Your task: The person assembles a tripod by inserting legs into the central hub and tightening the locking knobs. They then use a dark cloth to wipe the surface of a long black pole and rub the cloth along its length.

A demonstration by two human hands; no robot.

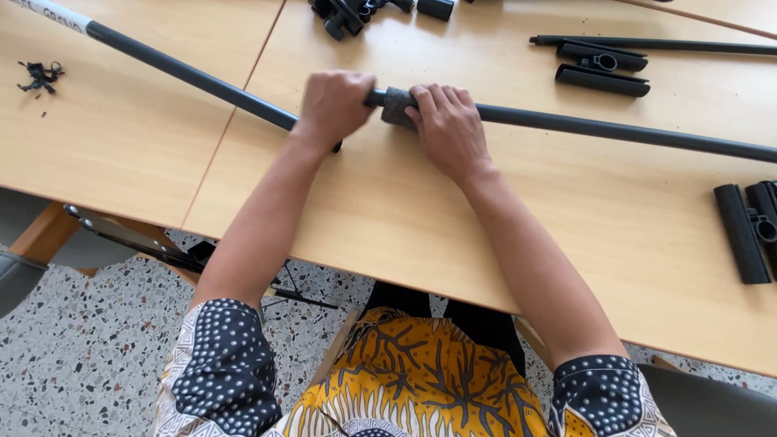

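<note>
Your long black pole [202,81] lies across the worktop [405,218], its long axis running from the upper left of the frame, where a white label wraps its end, down past both your hands to the right edge. At the middle of the frame it carries a short grey textured sleeve [395,105], and that joint sits directly between your two hands.

Your left hand [333,105] is wrapped in a closed fist around the pole just left of the sleeve, fingers [344,85] curled over the top. Your right hand [447,125] lies on the pole just right of the sleeve, its fingertips touching the sleeve's right end, fingers bent over the pole and closed on it. The two hands are about equally near the sleeve, one on each side along the pole's axis.

The stretch of pole under each palm is hidden, so you cannot see whether the pole is one piece or two sections meeting inside the sleeve. Its right end is cut off by the frame edge.

Further out, two black clamp pieces [603,69] and a thinner black rod [664,44] lie at the upper right. More black fittings [749,231] sit at the right edge, partly cut off. A cluster of black parts [356,12] is cropped at the top, and a small black tangle [39,75] rests at the upper left. Below the worktop's near edge, a folded black frame [137,243] stands over the speckled floor [81,348].
</note>
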